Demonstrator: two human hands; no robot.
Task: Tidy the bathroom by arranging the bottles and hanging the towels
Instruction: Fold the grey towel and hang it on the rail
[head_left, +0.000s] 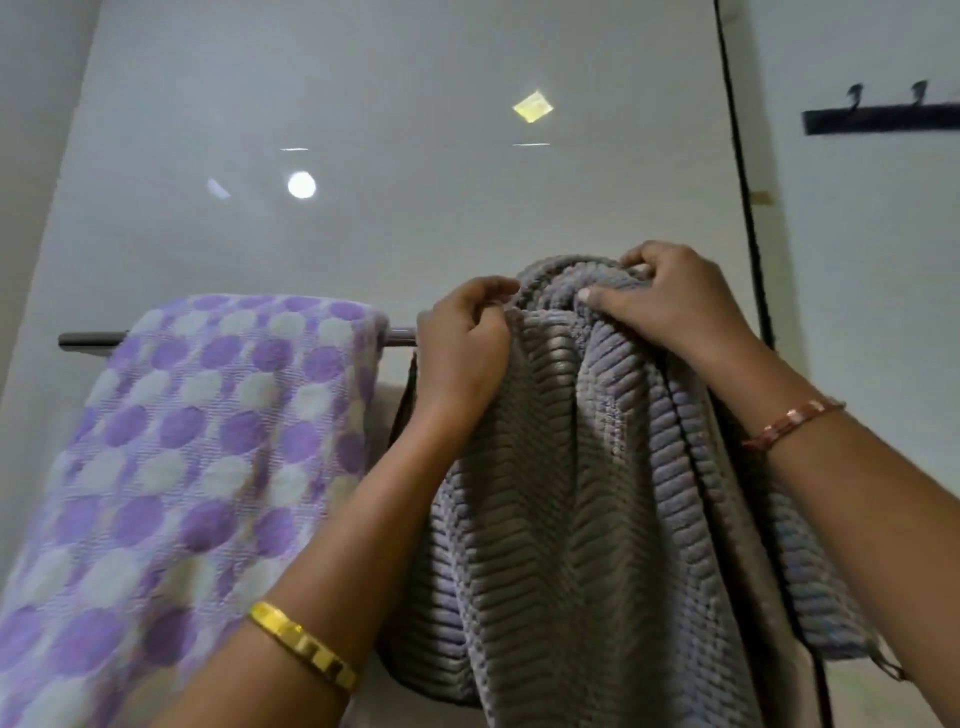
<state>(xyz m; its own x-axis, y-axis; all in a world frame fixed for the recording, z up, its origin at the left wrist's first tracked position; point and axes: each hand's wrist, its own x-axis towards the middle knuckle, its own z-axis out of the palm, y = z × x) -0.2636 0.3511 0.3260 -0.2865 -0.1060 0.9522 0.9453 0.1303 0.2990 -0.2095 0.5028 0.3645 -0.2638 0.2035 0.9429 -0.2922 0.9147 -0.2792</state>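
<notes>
Our left hand (460, 353) pinches the near edge of the grey ribbed towel (582, 493), fingers curled shut on a bunched fold, just right of the bare stretch of the towel bar (93, 339). Further left of that grip, the purple spotted towel (208, 441) already drapes over the bar. Our right hand (670, 301), slightly higher, clamps the towel's bunched top. The bar runs sideways beneath both grips, apparently under the cloth; we judge spreading the folds along it comes next.
</notes>
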